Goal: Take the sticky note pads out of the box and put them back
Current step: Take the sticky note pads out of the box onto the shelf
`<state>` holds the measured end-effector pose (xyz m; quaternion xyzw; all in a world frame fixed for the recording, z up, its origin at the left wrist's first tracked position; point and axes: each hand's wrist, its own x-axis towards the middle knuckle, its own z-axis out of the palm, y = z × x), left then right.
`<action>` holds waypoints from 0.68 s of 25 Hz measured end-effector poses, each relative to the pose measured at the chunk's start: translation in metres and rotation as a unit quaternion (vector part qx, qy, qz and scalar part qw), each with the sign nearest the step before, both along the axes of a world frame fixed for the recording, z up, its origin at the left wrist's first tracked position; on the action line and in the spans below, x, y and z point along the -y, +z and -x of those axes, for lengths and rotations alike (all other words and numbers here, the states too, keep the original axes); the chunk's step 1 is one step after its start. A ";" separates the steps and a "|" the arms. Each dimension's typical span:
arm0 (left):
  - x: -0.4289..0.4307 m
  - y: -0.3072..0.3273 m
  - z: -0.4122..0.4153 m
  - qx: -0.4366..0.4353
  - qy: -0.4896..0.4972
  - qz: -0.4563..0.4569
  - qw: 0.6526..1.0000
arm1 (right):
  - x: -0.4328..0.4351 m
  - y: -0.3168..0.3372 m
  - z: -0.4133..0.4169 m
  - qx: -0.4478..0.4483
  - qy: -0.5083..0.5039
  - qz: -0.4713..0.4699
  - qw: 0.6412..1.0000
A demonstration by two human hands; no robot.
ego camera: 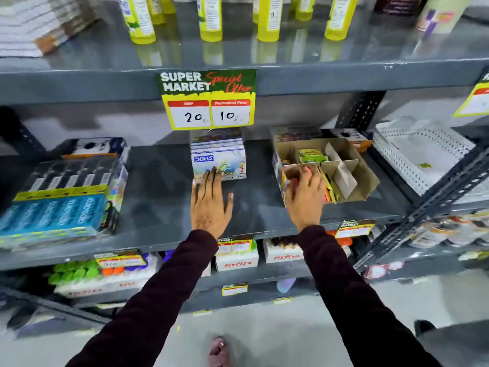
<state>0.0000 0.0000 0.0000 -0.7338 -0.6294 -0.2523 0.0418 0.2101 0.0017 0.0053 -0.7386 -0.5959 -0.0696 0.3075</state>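
A brown cardboard box (365, 178) with cardboard dividers sits on the grey middle shelf (164, 197), right of centre. A green sticky note pad (311, 155) lies in a back compartment. My right hand (307, 194) reaches into the front left compartment, fingers curled around colourful sticky note pads (329, 193) there; whether it grips them is unclear. My left hand (210, 202) lies flat and open on the bare shelf, fingertips touching a stack of white DOMS boxes (219, 160).
Blue and black boxed goods (60, 197) fill the shelf's left end. A white perforated tray (423, 157) stands at the right. Yellow bottles (211, 19) line the upper shelf. A price sign (209, 99) hangs from its edge. Fitfizz boxes (236, 258) sit below.
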 end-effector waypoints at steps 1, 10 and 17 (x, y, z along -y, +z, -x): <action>-0.003 -0.003 0.000 0.008 -0.006 0.007 1.000 | -0.003 -0.004 -0.012 -0.018 -0.037 0.021 0.999; -0.015 -0.020 0.009 0.003 -0.032 0.004 0.999 | -0.010 -0.018 -0.071 -0.073 -0.072 0.090 0.991; -0.012 -0.015 0.036 0.020 0.030 -0.011 0.999 | -0.013 0.030 -0.071 -0.073 -0.118 0.063 0.988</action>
